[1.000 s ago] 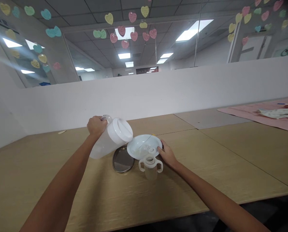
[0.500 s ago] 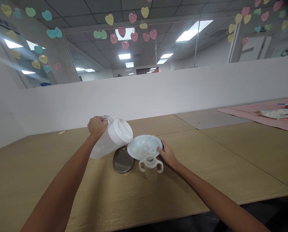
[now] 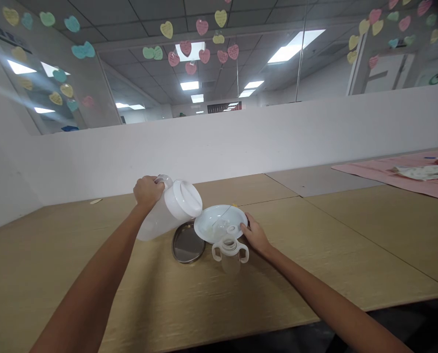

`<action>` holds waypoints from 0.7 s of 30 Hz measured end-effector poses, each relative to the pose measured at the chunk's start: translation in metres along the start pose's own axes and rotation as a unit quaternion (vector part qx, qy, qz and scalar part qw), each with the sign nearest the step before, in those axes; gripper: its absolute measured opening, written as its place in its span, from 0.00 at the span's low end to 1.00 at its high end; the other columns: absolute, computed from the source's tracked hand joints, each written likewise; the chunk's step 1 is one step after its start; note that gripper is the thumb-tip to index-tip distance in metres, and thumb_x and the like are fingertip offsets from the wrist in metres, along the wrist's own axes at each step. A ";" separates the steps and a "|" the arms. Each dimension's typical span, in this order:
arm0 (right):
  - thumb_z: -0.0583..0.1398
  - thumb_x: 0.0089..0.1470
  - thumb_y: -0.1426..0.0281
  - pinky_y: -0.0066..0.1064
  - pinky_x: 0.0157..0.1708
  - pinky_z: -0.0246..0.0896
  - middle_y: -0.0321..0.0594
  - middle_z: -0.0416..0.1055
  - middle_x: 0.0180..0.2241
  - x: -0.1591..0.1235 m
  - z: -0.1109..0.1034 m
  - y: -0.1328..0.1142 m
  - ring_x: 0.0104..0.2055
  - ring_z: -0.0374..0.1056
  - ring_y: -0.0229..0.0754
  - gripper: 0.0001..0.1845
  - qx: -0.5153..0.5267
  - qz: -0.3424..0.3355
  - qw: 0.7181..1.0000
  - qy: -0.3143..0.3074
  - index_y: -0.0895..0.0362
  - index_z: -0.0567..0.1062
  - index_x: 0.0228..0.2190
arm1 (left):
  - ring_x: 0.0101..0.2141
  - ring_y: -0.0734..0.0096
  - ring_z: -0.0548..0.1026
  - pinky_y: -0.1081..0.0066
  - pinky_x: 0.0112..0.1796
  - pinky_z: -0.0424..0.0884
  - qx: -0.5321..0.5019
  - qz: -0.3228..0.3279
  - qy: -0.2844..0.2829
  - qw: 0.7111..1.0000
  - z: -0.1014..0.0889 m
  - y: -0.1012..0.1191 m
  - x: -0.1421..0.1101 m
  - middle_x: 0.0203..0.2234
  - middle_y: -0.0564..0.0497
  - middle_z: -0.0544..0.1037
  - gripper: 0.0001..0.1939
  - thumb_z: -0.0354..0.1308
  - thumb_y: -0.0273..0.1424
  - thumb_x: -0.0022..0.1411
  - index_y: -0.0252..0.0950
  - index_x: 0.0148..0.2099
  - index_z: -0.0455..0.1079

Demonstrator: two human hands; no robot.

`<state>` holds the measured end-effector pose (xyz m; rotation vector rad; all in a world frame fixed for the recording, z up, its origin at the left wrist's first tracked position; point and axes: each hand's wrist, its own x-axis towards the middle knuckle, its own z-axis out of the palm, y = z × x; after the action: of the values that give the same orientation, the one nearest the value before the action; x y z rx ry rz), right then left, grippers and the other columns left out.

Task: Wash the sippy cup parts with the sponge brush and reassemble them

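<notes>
My left hand (image 3: 147,192) is closed round the handle of a translucent pitcher (image 3: 158,215) with a white lid. The pitcher is tilted to the right, its lid end at the left rim of a white bowl (image 3: 206,223). My right hand (image 3: 255,235) grips the bowl's right rim, thumb on the inner side. A clear piece (image 3: 221,226) and a small white ring-like piece (image 3: 232,230) show at the bowl; whether the ring lies inside is unclear. In front stands an uncapped two-handled baby bottle (image 3: 230,255), upright.
A round metal tray (image 3: 188,245) lies left of the bottle, partly under the pitcher and bowl. At the far right is a pink cloth (image 3: 369,174) with a white patterned fabric (image 3: 425,171) on it. A white wall (image 3: 204,147) borders the wooden table (image 3: 167,304).
Almost nothing differs. The pitcher stays tilted at the bowl's rim and both hands keep their grip; the view has shifted very slightly.
</notes>
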<state>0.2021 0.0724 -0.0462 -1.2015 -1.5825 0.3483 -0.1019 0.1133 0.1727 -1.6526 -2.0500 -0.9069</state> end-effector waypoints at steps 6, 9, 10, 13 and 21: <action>0.49 0.52 0.62 0.38 0.47 0.60 0.47 0.70 0.45 0.000 0.000 0.000 0.44 0.66 0.46 0.27 0.003 0.003 1.000 -0.005 0.60 0.63 0.52 | 0.32 0.50 0.74 0.65 0.30 0.65 0.002 0.001 0.004 1.000 0.000 0.001 0.001 0.30 0.38 0.78 0.19 0.48 0.33 0.50 0.32 0.38 0.76; 0.50 0.52 0.62 0.38 0.47 0.60 0.47 0.70 0.46 0.000 -0.001 0.000 0.44 0.66 0.46 0.27 0.001 0.007 1.000 -0.002 0.60 0.64 0.52 | 0.31 0.51 0.73 0.65 0.30 0.65 -0.001 0.001 0.010 1.000 0.001 0.000 0.002 0.29 0.38 0.78 0.18 0.48 0.33 0.49 0.33 0.36 0.76; 0.50 0.52 0.62 0.38 0.47 0.60 0.47 0.70 0.45 0.000 -0.001 0.000 0.44 0.67 0.46 0.27 0.001 0.007 1.000 -0.001 0.61 0.64 0.52 | 0.31 0.51 0.73 0.65 0.29 0.64 -0.003 0.001 0.013 1.000 0.001 -0.001 0.002 0.28 0.38 0.77 0.18 0.48 0.33 0.49 0.33 0.35 0.76; 0.50 0.52 0.62 0.38 0.46 0.60 0.47 0.70 0.45 0.000 0.000 0.000 0.43 0.67 0.46 0.26 0.003 0.004 1.000 -0.001 0.60 0.65 0.51 | 0.29 0.54 0.72 0.66 0.28 0.63 -0.021 -0.006 0.028 0.999 0.002 -0.004 0.002 0.24 0.40 0.76 0.14 0.48 0.32 0.47 0.33 0.30 0.74; 0.50 0.52 0.63 0.38 0.47 0.60 0.47 0.70 0.45 0.000 0.001 0.002 0.45 0.66 0.46 0.26 -0.007 0.005 1.000 0.004 0.60 0.65 0.51 | 0.20 0.68 0.63 0.71 0.22 0.54 -0.135 -0.080 0.084 0.984 0.001 -0.020 -0.001 0.13 0.52 0.60 0.06 0.49 0.30 0.45 0.36 0.19 0.62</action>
<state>0.2023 0.0737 -0.0477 -1.2215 -1.5756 0.3395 -0.1206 0.1108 0.1666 -1.4933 -2.0372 -1.3838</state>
